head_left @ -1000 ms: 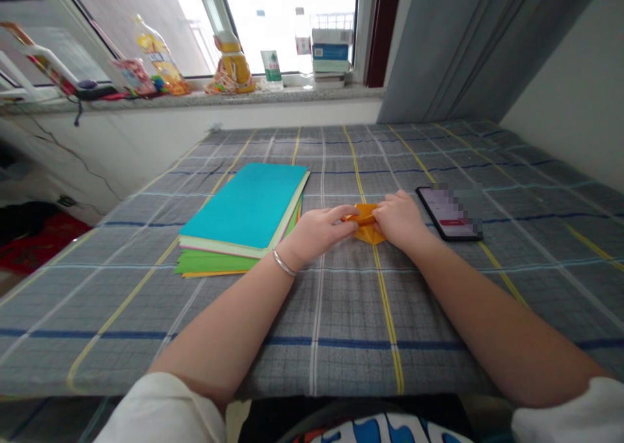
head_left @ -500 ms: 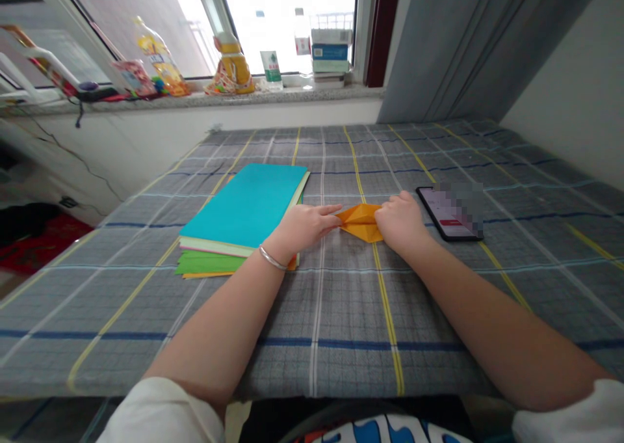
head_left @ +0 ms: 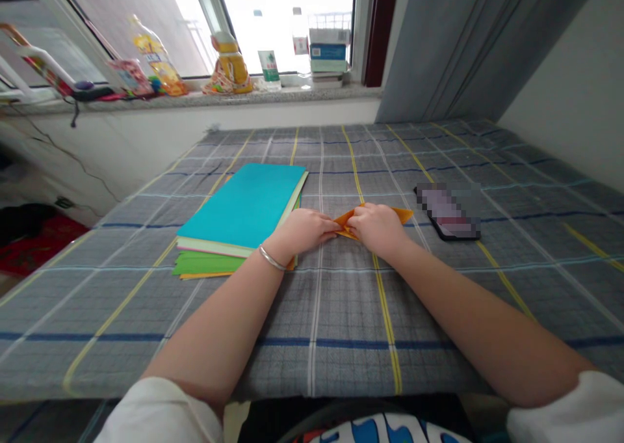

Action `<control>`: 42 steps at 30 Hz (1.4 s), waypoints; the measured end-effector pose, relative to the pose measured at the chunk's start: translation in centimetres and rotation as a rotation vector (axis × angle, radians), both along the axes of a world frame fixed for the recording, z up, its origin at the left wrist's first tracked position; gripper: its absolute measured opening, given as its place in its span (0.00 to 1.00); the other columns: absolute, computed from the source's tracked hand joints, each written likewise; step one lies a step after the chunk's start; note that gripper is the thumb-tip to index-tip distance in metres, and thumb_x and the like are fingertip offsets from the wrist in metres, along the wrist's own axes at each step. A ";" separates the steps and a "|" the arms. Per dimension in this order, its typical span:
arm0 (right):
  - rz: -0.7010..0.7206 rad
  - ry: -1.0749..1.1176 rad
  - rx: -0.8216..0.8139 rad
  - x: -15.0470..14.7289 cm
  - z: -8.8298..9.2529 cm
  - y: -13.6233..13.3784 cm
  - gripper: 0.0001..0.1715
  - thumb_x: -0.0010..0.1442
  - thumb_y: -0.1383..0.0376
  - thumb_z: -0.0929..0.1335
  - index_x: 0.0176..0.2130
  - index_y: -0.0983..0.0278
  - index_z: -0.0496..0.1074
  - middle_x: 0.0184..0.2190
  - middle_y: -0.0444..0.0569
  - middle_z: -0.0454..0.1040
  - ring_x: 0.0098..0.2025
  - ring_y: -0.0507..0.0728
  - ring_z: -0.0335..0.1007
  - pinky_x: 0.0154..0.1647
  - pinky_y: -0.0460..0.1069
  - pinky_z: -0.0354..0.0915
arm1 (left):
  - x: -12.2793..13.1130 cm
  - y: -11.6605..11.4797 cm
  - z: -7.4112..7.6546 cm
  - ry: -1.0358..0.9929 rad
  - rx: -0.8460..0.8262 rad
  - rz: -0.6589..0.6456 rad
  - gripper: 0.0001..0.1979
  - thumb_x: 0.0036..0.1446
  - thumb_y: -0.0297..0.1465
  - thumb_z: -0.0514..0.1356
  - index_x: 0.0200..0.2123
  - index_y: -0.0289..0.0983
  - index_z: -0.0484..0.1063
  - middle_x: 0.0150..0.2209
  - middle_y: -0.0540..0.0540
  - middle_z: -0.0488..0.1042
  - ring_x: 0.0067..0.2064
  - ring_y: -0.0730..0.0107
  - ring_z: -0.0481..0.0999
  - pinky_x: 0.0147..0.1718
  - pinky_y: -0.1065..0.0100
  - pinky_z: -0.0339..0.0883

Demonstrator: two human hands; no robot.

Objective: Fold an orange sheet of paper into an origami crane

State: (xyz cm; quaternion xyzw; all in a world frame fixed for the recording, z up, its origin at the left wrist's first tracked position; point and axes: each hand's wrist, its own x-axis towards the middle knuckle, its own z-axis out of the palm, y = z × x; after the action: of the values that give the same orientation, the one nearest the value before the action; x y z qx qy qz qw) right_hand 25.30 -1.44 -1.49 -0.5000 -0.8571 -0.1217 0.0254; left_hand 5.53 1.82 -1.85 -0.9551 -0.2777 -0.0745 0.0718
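Observation:
A folded piece of orange paper [head_left: 402, 215] lies on the plaid cloth between my hands. My left hand [head_left: 303, 229], with a silver bangle at the wrist, pinches its left end. Over the paper's middle, my right hand [head_left: 375, 227] has its fingers closed on it, and a pointed orange flap sticks out to the right. Much of the paper is hidden under the right hand. Just left of my left hand sits a stack of coloured paper [head_left: 244, 202], turquoise on top with pale, green and orange sheets below.
A phone [head_left: 448, 215] rests on the cloth to the right. The plaid cloth [head_left: 351, 300] covers the surface. On the window sill [head_left: 292, 95] at the back stand a drink bottle [head_left: 158, 59], a yellow container [head_left: 231, 62], a tube [head_left: 269, 67] and boxes [head_left: 329, 49].
My right hand has moved left along the orange paper, from its right end to its middle, closer to my left hand. The right point of the paper now shows.

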 end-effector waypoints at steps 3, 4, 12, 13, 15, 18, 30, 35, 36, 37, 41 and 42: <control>-0.026 0.046 -0.016 -0.1 -0.2 0.1 0.18 0.67 0.62 0.61 0.38 0.63 0.79 0.38 0.52 0.78 0.39 0.58 0.70 0.32 0.51 0.55 | -0.3 0.2 0.1 -0.002 -0.016 0.010 0.11 0.64 0.34 0.55 0.45 0.45 0.77 0.40 0.49 0.81 0.37 0.68 0.79 0.34 0.71 0.66; -0.034 0.060 -0.023 -0.2 -0.2 0.1 0.18 0.67 0.62 0.61 0.39 0.62 0.79 0.38 0.52 0.78 0.39 0.58 0.70 0.32 0.51 0.55 | -0.3 0.2 0.1 0.002 -0.017 0.011 0.11 0.65 0.34 0.55 0.45 0.44 0.77 0.40 0.49 0.81 0.37 0.68 0.79 0.34 0.70 0.66; -0.088 0.111 -0.021 -0.7 -0.2 0.1 0.17 0.66 0.61 0.62 0.34 0.63 0.78 0.35 0.50 0.78 0.36 0.58 0.71 0.29 0.51 0.54 | -0.3 0.4 0.0 -0.024 -0.041 -0.017 0.10 0.63 0.32 0.56 0.43 0.43 0.77 0.41 0.49 0.80 0.39 0.68 0.79 0.37 0.71 0.67; -0.102 0.127 -0.028 -0.7 -0.3 0.2 0.18 0.66 0.60 0.62 0.33 0.63 0.78 0.35 0.49 0.78 0.36 0.57 0.71 0.28 0.51 0.54 | -0.3 0.4 0.0 -0.033 -0.041 -0.013 0.10 0.63 0.32 0.56 0.43 0.43 0.77 0.41 0.49 0.80 0.39 0.68 0.79 0.37 0.70 0.67; -0.113 0.160 -0.047 -0.6 -0.4 0.2 0.17 0.65 0.60 0.63 0.34 0.62 0.79 0.35 0.48 0.78 0.35 0.57 0.71 0.28 0.50 0.54 | -0.2 0.4 0.0 -0.049 -0.032 -0.005 0.10 0.64 0.31 0.55 0.42 0.42 0.77 0.40 0.49 0.80 0.39 0.68 0.79 0.36 0.70 0.67; -0.083 0.208 -0.069 -0.4 -0.8 0.4 0.15 0.64 0.62 0.63 0.37 0.59 0.79 0.36 0.47 0.78 0.39 0.56 0.71 0.29 0.49 0.54 | -0.2 0.5 -0.2 -0.056 0.000 -0.005 0.10 0.64 0.32 0.55 0.42 0.43 0.77 0.39 0.49 0.80 0.38 0.68 0.79 0.35 0.70 0.66; -0.058 0.219 -0.140 -0.5 -0.3 1.4 0.14 0.62 0.64 0.63 0.36 0.60 0.79 0.36 0.47 0.78 0.37 0.55 0.70 0.27 0.49 0.52 | 0.1 0.1 -0.7 -0.185 0.118 0.050 0.09 0.65 0.33 0.55 0.42 0.42 0.75 0.37 0.50 0.80 0.35 0.69 0.78 0.29 0.71 0.62; 0.117 0.267 -0.183 1.5 -0.4 2.3 0.15 0.63 0.64 0.62 0.36 0.59 0.78 0.38 0.43 0.78 0.36 0.53 0.70 0.29 0.48 0.52 | 0.3 0.1 -0.9 -0.232 0.120 0.082 0.09 0.65 0.31 0.55 0.45 0.41 0.73 0.38 0.50 0.80 0.34 0.69 0.78 0.29 0.71 0.63; 0.141 0.270 -0.184 1.7 -0.2 2.3 0.15 0.63 0.64 0.62 0.36 0.58 0.78 0.39 0.43 0.78 0.36 0.52 0.70 0.30 0.48 0.52 | 0.3 0.0 -0.9 -0.243 0.116 0.089 0.09 0.65 0.31 0.55 0.45 0.41 0.73 0.38 0.50 0.80 0.35 0.68 0.79 0.29 0.71 0.63; 0.157 0.269 -0.185 1.9 0.0 2.2 0.15 0.63 0.65 0.62 0.36 0.58 0.78 0.39 0.43 0.78 0.36 0.52 0.70 0.30 0.48 0.53 | 0.3 0.0 -0.9 -0.252 0.107 0.096 0.09 0.65 0.31 0.55 0.45 0.41 0.73 0.38 0.50 0.80 0.35 0.68 0.79 0.29 0.71 0.63; 0.156 0.197 -0.213 1.8 0.7 1.8 0.16 0.63 0.66 0.61 0.34 0.59 0.78 0.39 0.43 0.78 0.36 0.53 0.70 0.28 0.48 0.51 | 0.6 -0.5 -0.7 -0.257 0.053 0.106 0.10 0.66 0.32 0.54 0.46 0.41 0.73 0.40 0.48 0.80 0.37 0.68 0.79 0.32 0.71 0.65; 0.149 0.170 -0.227 1.7 0.8 1.7 0.15 0.62 0.66 0.62 0.33 0.59 0.78 0.39 0.43 0.78 0.36 0.53 0.71 0.27 0.48 0.50 | 0.6 -0.6 -0.7 -0.249 0.037 0.104 0.10 0.66 0.32 0.54 0.46 0.40 0.73 0.40 0.48 0.80 0.38 0.68 0.79 0.33 0.71 0.65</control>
State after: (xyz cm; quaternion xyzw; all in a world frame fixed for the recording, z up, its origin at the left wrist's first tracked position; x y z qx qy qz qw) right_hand 26.97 0.21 -0.67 -0.4433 -0.8947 0.0208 0.0501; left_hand 6.17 1.24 -2.52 -0.9213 -0.3322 -0.1935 0.0581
